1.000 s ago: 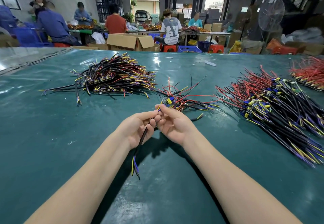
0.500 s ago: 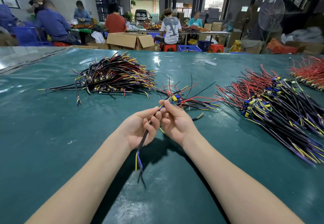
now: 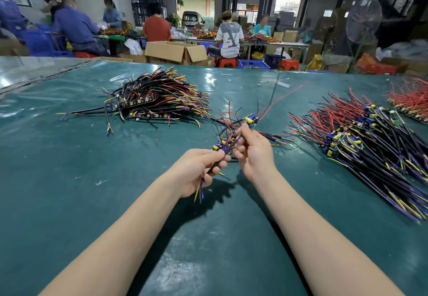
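Observation:
Both hands hold one wire harness above the green table (image 3: 69, 180). My left hand (image 3: 199, 170) grips its black sheathed cable (image 3: 228, 148), whose yellow and blue wire ends (image 3: 199, 191) hang out below the palm. My right hand (image 3: 253, 151) pinches the upper part of the same cable, just under a small blue and yellow component board (image 3: 251, 119). A red wire (image 3: 280, 99) and a black wire run up and away from that board. A small loose heap of similar harnesses (image 3: 231, 119) lies on the table right behind the hands.
A big pile of black cables with yellow and blue ends (image 3: 157, 99) lies at the left back. Another large pile with red wires and boards (image 3: 361, 131) fills the right. A red-wired batch (image 3: 412, 101) sits far right. Several people work at tables beyond, near cardboard boxes (image 3: 176, 52) and a fan (image 3: 363, 20).
The harness has risen off the table: my right hand moved up and away, lifting the component board with its red wire, and the cable slid through my left hand so less hangs below.

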Action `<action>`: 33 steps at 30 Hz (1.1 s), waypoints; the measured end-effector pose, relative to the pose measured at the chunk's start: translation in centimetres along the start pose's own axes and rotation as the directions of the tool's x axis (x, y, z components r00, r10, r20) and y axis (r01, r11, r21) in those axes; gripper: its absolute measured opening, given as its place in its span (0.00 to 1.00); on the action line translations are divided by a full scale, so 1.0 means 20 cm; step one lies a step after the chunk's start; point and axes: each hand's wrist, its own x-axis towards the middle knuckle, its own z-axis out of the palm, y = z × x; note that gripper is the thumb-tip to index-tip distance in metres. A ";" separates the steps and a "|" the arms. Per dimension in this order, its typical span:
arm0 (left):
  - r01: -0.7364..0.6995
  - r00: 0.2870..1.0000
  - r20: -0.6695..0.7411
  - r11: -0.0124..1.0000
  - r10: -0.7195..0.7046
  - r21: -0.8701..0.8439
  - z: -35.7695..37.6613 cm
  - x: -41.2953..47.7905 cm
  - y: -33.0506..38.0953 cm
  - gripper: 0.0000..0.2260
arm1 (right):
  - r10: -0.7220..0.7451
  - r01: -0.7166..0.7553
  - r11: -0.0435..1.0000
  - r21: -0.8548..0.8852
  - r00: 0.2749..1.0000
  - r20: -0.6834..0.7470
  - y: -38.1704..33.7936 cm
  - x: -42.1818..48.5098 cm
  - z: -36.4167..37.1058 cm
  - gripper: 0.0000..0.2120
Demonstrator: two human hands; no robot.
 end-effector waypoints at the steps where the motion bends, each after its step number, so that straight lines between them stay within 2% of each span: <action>1: -0.017 1.000 0.011 0.999 0.016 0.052 0.00 0.00 0.00 0.08 | -0.020 0.020 1.000 0.001 0.999 -0.042 -0.01 0.01 -0.02 0.15; 4: -0.076 0.996 -0.020 0.967 0.084 0.244 0.00 -0.01 -0.01 0.08 | -0.069 0.065 0.997 -0.038 0.988 -0.135 -0.02 0.04 -0.07 0.16; 6: -0.095 0.994 -0.026 0.935 0.111 0.343 0.00 -0.01 -0.01 0.09 | -0.108 0.094 0.991 -0.097 0.984 -0.144 -0.02 0.05 -0.08 0.16; 16: -0.142 0.988 0.039 0.803 0.147 0.579 -0.08 -0.02 0.00 0.09 | -0.067 0.064 0.998 -0.022 0.970 -0.232 -0.04 0.08 -0.13 0.16; 18: -0.116 0.993 0.054 0.863 0.103 0.492 -0.09 -0.02 0.02 0.09 | -0.057 0.058 0.998 -0.004 0.972 -0.228 -0.04 0.09 -0.12 0.16; 21: -0.012 0.991 0.132 0.986 -0.011 0.168 -0.12 -0.02 0.04 0.12 | -0.013 0.027 0.998 0.059 0.976 -0.219 -0.04 0.09 -0.12 0.16; 24: 0.154 0.965 0.230 0.983 -0.128 -0.102 -0.13 -0.03 0.06 0.14 | 0.021 0.001 0.994 0.113 0.981 -0.195 -0.04 0.09 -0.11 0.15; 26: 0.206 0.950 0.264 0.971 -0.169 -0.122 -0.13 -0.04 0.07 0.12 | 0.033 -0.009 0.992 0.127 0.982 -0.187 -0.04 0.09 -0.11 0.15; 27: 0.198 0.951 0.254 0.978 -0.175 -0.069 -0.12 -0.04 0.06 0.12 | 0.035 -0.011 0.992 0.127 0.982 -0.187 -0.04 0.09 -0.12 0.15; 29: 0.072 0.978 0.178 0.979 -0.107 0.192 -0.12 -0.04 0.04 0.13 | 0.041 -0.017 0.993 0.119 0.979 -0.202 -0.05 0.09 -0.13 0.15; 31: -0.100 0.989 0.145 0.876 0.034 0.472 -0.09 -0.03 0.02 0.13 | 0.043 -0.019 0.994 0.112 0.973 -0.225 -0.05 0.10 -0.14 0.15; 33: -0.192 0.978 0.180 0.808 0.109 0.557 -0.06 -0.04 0.01 0.13 | 0.045 -0.020 0.994 0.107 0.970 -0.239 -0.06 0.11 -0.15 0.15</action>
